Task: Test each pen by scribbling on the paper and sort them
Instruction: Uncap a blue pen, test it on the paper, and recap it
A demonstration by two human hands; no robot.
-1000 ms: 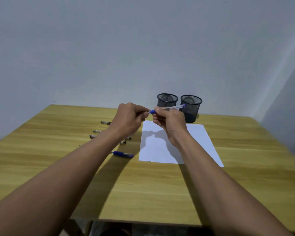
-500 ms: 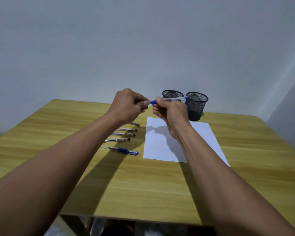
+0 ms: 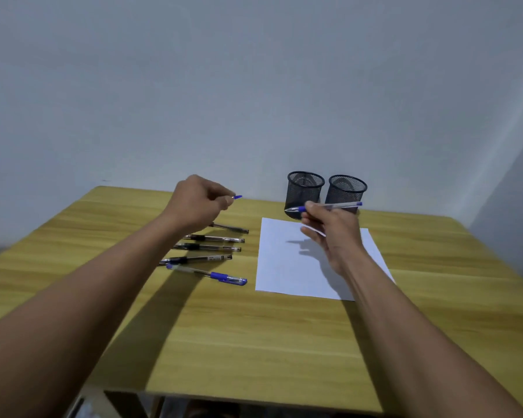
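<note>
Light wooden tabletop (image 3: 254, 342) runs out from under your forearms. Nearest on it, left of centre, lies a clear pen with a blue grip and blue cap (image 3: 207, 274), its cap on. Just right of it sits the white sheet of paper (image 3: 287, 267), with no marks that I can make out. Behind the blue pen, four clear pens with black grips (image 3: 207, 246) lie in a roughly parallel row.

Above that row your left hand (image 3: 198, 203) is curled, with thumb and forefinger pinching a small blue cap (image 3: 237, 197). Half a second ago your hands were close together at the pen's capped end. Now they have come well apart and the cap is off. Your right hand (image 3: 332, 227) hovers over the far part of the paper. It pinches the uncapped clear pen with a blue grip (image 3: 329, 206) near its tip, the lower fingers loosely spread. The pen lies nearly level, tip pointing left, clear of the sheet.

That makes this pen ready to test. I judge your next move is to swing the tip down and scribble.

Beyond the paper, two black mesh cups (image 3: 305, 191) stand side by side before the plain grey wall (image 3: 254, 86). No pen shows above either rim, so sorting looks not yet begun.
</note>
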